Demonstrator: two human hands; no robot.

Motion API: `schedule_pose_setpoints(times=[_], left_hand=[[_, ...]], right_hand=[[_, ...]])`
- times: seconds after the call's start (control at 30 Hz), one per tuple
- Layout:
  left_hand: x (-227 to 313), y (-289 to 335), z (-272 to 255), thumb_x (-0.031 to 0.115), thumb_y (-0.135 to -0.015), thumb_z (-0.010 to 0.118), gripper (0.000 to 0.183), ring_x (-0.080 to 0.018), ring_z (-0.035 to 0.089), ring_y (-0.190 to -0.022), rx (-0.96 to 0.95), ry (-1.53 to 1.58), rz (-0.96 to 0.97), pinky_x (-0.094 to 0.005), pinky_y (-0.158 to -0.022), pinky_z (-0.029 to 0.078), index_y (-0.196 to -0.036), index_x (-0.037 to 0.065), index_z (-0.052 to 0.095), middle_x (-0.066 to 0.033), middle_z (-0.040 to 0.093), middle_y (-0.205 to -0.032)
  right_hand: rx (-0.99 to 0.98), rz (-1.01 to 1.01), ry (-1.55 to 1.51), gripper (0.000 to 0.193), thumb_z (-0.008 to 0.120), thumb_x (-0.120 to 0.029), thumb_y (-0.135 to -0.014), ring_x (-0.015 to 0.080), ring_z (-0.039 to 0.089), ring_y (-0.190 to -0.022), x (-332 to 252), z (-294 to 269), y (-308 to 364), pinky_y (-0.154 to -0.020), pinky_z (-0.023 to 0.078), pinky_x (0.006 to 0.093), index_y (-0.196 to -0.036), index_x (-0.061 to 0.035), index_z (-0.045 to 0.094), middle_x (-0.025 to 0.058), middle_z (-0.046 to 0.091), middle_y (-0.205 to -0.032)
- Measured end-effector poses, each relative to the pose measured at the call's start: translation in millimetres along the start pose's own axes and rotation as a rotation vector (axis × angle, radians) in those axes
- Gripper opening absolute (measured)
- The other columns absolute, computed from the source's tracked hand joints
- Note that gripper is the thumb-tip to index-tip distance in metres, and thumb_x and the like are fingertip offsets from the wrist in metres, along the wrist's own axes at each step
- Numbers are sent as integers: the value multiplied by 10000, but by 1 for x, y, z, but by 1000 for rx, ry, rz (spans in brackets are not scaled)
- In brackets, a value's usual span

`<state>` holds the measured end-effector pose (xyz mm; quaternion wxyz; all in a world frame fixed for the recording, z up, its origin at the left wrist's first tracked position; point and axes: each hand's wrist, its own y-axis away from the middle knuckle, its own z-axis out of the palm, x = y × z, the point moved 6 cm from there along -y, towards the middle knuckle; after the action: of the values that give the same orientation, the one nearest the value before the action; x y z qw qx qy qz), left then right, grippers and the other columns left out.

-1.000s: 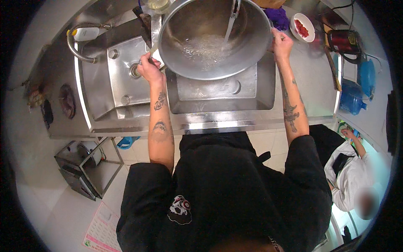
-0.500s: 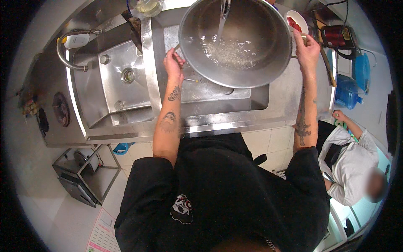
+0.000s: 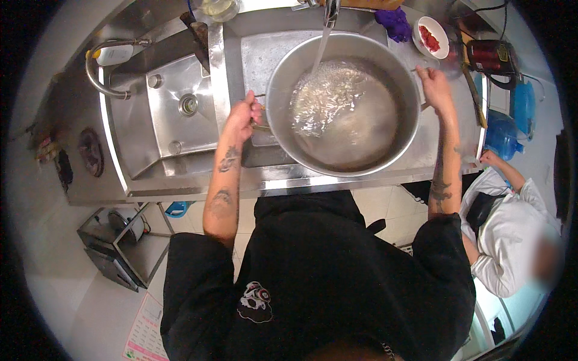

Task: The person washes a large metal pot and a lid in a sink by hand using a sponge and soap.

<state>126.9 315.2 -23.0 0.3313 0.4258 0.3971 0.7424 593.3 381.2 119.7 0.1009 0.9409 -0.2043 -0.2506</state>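
Note:
A large round metal pot [image 3: 343, 165] sits over the right sink basin, its mouth facing up. Water runs into it from the tap [image 3: 332, 13], and the water [image 3: 367, 135] inside is rippled. Whether the white flecks where the stream lands are glints or something loose, I cannot tell. My left hand [image 3: 244, 115] is closed round the pot's left handle, a thin metal loop. On the opposite side my right hand [image 3: 436, 89] grips the right handle, mostly hidden under its fingers.
An unused sink basin [image 3: 180, 129] with its own tap [image 3: 108, 90] lies left. Back right are a purple cloth [image 3: 394, 24], a white bowl of red pieces [image 3: 415, 37] and a dark red kettle [image 3: 487, 55]. Another person in a white top [image 3: 512, 228] is at the right.
The pot has come toward me and slightly right, with both hands still on its handles. It was tipped before and now sits more level. The purple cloth has come into sight behind it.

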Motion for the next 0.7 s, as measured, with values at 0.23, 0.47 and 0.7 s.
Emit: schedule_pose_setpoints(times=[0.23, 0.47, 0.7], left_hand=[[93, 67, 25, 73, -984, 418, 97, -53, 404, -542, -134, 184, 183, -181, -445, 373, -919, 13, 459, -26, 492, -746], [110, 58, 23, -1, -945, 429, 58, -72, 442, -573, -79, 343, 182, -151, -439, 418, -990, -36, 436, -77, 521, -805], [5, -2, -9, 139, -998, 437, 140, -46, 409, -499, 99, 316, 14, -174, -405, 372, -887, 58, 465, 2, 481, -693]], right_hand=[[-326, 273, -445, 454, 517, -425, -942, 136, 458, -539, 53, 131, -3, -481, 375, 311, -980, 11, 640, 34, 544, -643], [-444, 66, -223, 462, 535, -434, -921, 133, 469, -520, 35, 135, -43, -464, 382, 308, -975, 9, 654, 27, 561, -672], [-224, -95, 129, 446, 560, -343, -835, 291, 636, -663, -32, 32, -92, -624, 493, 417, -923, 82, 662, 195, 650, -732]])
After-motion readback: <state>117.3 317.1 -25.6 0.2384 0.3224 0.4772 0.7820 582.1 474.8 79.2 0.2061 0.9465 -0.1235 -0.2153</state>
